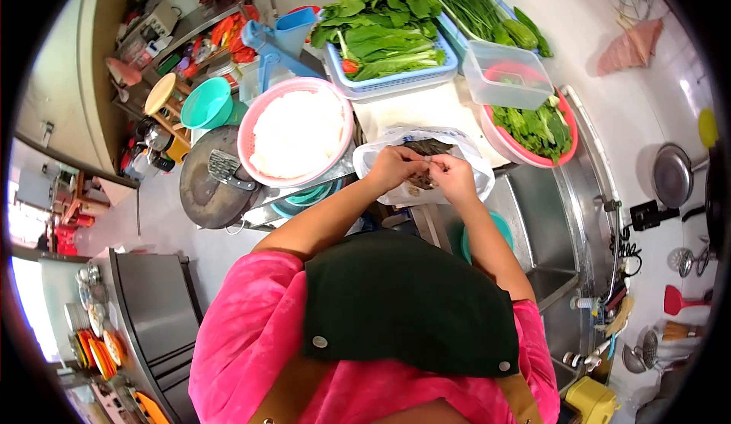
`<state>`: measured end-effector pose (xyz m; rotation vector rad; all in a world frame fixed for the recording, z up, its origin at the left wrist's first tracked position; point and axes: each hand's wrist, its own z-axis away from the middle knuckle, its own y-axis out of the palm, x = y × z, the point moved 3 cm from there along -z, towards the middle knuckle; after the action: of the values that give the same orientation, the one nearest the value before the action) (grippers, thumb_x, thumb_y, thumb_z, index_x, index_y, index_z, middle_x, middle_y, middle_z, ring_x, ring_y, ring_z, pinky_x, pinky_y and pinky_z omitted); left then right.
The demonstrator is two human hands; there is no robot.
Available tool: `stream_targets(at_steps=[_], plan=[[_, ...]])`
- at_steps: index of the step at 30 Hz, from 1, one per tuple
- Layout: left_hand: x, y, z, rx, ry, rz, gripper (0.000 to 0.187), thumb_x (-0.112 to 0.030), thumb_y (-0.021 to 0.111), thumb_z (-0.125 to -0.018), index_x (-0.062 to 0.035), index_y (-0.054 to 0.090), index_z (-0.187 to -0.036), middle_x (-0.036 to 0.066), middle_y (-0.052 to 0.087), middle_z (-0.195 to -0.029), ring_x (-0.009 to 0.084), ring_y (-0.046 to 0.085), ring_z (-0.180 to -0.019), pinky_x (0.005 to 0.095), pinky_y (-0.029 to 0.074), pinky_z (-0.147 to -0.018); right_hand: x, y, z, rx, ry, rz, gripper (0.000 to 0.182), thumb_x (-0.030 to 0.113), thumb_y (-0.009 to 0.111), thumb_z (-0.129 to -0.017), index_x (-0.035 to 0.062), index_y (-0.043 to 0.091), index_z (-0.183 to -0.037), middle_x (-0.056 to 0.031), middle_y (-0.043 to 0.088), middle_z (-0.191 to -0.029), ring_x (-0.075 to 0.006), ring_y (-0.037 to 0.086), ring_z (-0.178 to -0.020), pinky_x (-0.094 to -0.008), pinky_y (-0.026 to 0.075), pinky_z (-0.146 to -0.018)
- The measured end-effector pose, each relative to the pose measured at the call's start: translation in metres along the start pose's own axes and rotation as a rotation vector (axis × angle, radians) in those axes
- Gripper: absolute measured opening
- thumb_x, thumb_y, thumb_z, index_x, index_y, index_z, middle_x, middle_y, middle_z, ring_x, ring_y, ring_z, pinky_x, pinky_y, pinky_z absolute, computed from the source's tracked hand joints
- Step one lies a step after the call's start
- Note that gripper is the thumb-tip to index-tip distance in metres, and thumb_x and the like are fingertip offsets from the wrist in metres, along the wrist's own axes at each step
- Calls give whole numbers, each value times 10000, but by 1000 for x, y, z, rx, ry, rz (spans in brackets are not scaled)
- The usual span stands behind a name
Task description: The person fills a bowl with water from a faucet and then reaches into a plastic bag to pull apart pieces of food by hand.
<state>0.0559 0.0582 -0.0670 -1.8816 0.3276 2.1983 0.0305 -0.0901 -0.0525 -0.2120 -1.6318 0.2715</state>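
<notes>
My left hand (394,169) and my right hand (455,178) meet over a white plastic bag (481,166), with thumbs and fingertips pinched together. A small pale piece (427,160) shows between the fingertips; its kind I cannot tell. Inside the open bag lies a dark, flat, wrinkled piece (432,147), with brownish bits below it, partly hidden by my hands. The bag rests at the near edge of a pale board (381,112), between a pink basin (340,128) of white food and a red basin (567,150) of leafy greens.
A blue basket (415,76) of greens stands behind the bag. Next to it are a clear plastic tub (506,81) and bundled chives (472,5). A cleaver (228,169) lies on a round chopping block (205,203) at left. The steel sink (537,222) lies at right.
</notes>
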Motion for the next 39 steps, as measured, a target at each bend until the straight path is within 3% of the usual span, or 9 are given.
stream_targets(at_steps=[5,9,13,20,24,32,34,37,39], plan=[[-2,1,0,62,64,-32,100,-89,631,-746,9,616,-734,33,577,-621,76,499,-542,208,388,-485,3,0,-3,-119,-125,181,100,55,594,-708,-4,607,-787,-32,560,-578,-72,487,-507,-224,407,-485],[-10,6,3,93,93,74,106,-97,598,-777,9,602,-782,22,557,-620,73,481,-540,208,377,-485,3,-3,-5,-80,-81,84,95,56,583,-717,8,614,-794,-57,574,-606,-84,499,-540,-225,413,-512],[8,3,-6,110,-53,302,134,-76,586,-786,36,581,-859,38,559,-685,87,477,-561,209,369,-499,9,2,-2,-136,-118,182,132,96,579,-728,17,621,-826,-154,618,-739,-243,610,-651,-298,473,-604],[6,-3,1,102,-60,283,179,-69,609,-756,53,582,-885,68,591,-743,122,560,-646,217,465,-599,35,14,5,-238,-396,630,99,131,577,-685,46,602,-729,-112,596,-688,-277,579,-644,-349,472,-570],[-9,-4,7,56,-96,318,178,-73,611,-745,59,593,-863,68,595,-754,118,564,-652,221,475,-608,40,18,5,-229,-501,715,67,126,561,-678,60,574,-675,-101,582,-677,-278,567,-639,-372,464,-557],[-3,-15,4,145,-31,381,200,-62,600,-765,58,584,-925,86,608,-839,125,581,-725,224,483,-678,55,25,2,-243,-403,578,42,70,559,-681,49,589,-701,-129,585,-683,-290,568,-633,-363,462,-564],[-4,-18,3,194,23,419,209,-42,596,-767,59,575,-948,92,609,-874,125,582,-749,223,481,-696,44,24,0,-246,-291,481,54,64,565,-700,28,596,-726,-129,590,-668,-244,583,-595,-335,456,-535],[-5,-22,2,260,139,301,245,12,592,-754,53,560,-994,97,602,-932,119,577,-781,219,474,-716,31,24,-1,-219,90,43,106,82,547,-780,-15,589,-765,-45,575,-612,-90,536,-507,-240,416,-449],[-4,-21,2,295,224,328,257,31,601,-737,36,559,-990,87,603,-910,109,572,-765,218,473,-701,28,26,1,-238,135,-37,107,79,540,-787,-15,589,-775,-42,575,-613,-86,534,-499,-230,410,-441]])
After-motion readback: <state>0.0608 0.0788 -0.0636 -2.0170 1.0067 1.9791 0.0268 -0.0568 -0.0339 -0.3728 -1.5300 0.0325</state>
